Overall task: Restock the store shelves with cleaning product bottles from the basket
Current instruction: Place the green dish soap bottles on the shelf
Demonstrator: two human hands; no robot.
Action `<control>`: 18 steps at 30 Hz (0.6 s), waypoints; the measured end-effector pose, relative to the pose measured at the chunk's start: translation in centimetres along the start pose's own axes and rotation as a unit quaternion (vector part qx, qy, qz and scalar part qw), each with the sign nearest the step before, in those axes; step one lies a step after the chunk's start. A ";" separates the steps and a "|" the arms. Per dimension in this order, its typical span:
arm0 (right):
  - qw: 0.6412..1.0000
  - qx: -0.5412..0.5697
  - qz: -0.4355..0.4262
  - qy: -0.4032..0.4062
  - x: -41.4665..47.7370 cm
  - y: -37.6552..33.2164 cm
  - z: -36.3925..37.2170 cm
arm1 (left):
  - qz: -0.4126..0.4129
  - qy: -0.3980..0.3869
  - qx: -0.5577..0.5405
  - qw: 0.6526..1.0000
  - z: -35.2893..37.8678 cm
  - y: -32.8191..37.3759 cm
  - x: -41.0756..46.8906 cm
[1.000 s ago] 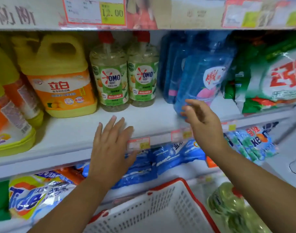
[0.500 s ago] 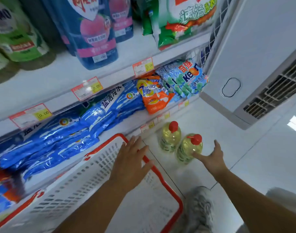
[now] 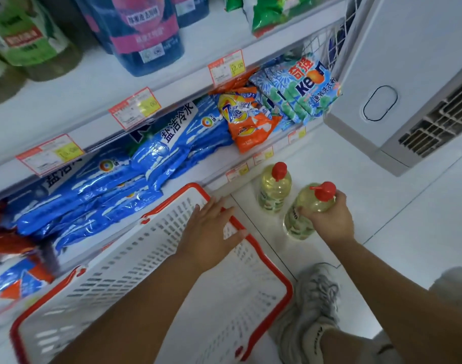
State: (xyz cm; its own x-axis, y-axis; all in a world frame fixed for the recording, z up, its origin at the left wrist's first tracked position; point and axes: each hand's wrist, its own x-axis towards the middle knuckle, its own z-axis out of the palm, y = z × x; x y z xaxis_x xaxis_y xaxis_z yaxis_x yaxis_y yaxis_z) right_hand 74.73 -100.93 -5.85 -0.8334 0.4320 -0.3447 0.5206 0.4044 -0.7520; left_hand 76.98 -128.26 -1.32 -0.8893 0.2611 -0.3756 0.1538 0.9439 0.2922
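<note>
We are crouching beside a white basket point(image 3: 285, 292) with a red rim. Our right hand point(image 3: 329, 219) is now gripping the nearer bottle point(image 3: 295, 224), just right of the basket, with fingers and thumb curled round its shoulder. Half a second earlier that hand was only reaching, barely touching it. We judge the pick-up is starting; we cannot tell whether the bottle has left the floor. A second bottle point(image 3: 274, 187) is standing just behind it. Our left hand point(image 3: 211, 232) is resting on the basket's rim, fingers straight, gripping nothing. The shelf point(image 3: 53, 111) above the basket is waiting.
</note>
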 end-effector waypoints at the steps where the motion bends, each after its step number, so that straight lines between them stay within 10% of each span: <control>1: 1.000 -0.015 -0.012 -0.004 -1.0 -0.9 -0.9 | -0.003 0.005 -0.014 1.000 -0.7 -0.1 -0.8; 11: 0.951 -0.015 -0.269 -0.152 -12.0 -17.4 -6.9 | 0.021 0.086 -0.172 0.981 -8.4 0.0 -9.4; 18: 0.878 0.115 -0.338 -0.319 -20.0 -26.6 -1.7 | 0.023 0.167 -0.385 0.907 -13.4 -5.8 -15.8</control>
State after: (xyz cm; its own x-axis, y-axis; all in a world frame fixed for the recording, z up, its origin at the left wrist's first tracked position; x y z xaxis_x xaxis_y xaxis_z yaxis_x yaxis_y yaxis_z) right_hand 77.86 -118.91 22.00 -0.9102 -0.4128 0.0349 -0.1230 0.1889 -0.9743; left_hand 84.37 -140.55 14.77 -0.9903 0.0992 -0.0978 -0.0387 0.4785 0.8773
